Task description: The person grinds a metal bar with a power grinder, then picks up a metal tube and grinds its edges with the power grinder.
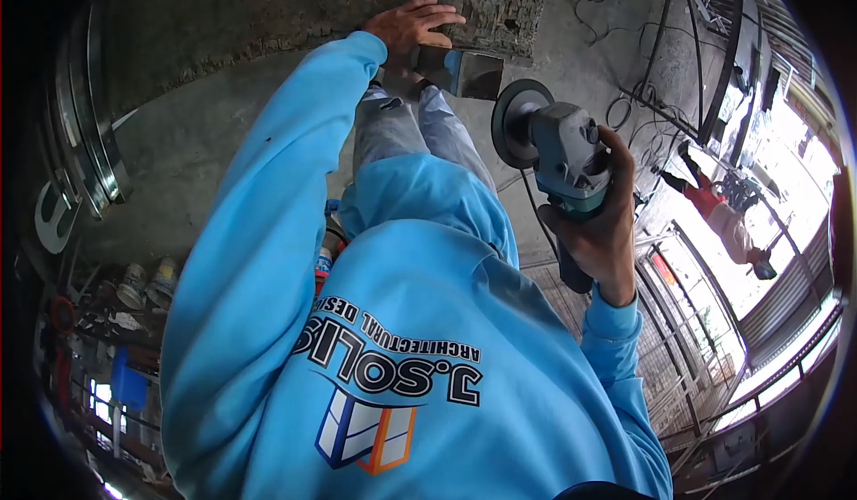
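Note:
My left hand point(412, 27) reaches to the edge of a worn, rough-topped workbench point(295, 9). Its fingers are stretched out over the bench edge, right beside a short piece of square metal tube point(480, 77). In my right hand point(600, 241) is an angle grinder point(569, 147), gripped by its teal and grey body. The grinder's round disc point(518, 123) stands on edge just right of the tube, with a small gap showing in this view. A cord hangs down from behind the grinder.
Long shiny metal bars point(89, 116) stand at the left. Cables point(625, 98) lie on the concrete floor at right. Several tins point(147, 284) are at lower left. Another person point(719, 214) is in the bright area at far right, near metal grating point(692, 321).

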Action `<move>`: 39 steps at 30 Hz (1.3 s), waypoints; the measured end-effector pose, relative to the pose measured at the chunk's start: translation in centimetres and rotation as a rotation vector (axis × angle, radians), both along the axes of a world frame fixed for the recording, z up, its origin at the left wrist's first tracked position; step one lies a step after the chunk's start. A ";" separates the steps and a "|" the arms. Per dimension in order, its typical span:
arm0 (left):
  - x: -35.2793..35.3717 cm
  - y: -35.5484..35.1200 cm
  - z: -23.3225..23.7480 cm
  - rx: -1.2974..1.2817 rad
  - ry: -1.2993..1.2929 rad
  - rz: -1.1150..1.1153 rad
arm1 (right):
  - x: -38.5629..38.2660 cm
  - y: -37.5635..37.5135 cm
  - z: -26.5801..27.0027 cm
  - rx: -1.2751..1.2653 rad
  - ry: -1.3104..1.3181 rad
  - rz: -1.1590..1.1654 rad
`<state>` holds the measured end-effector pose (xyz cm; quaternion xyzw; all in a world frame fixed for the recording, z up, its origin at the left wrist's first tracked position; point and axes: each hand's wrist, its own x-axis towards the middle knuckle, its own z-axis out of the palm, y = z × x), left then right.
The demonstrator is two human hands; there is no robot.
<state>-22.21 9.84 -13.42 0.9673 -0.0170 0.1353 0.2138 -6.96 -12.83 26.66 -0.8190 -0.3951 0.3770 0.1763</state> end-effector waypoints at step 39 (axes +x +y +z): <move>0.1 -0.1 4.0 -0.173 0.223 0.010 | -2.5 1.5 -1.2 -0.051 -0.038 0.010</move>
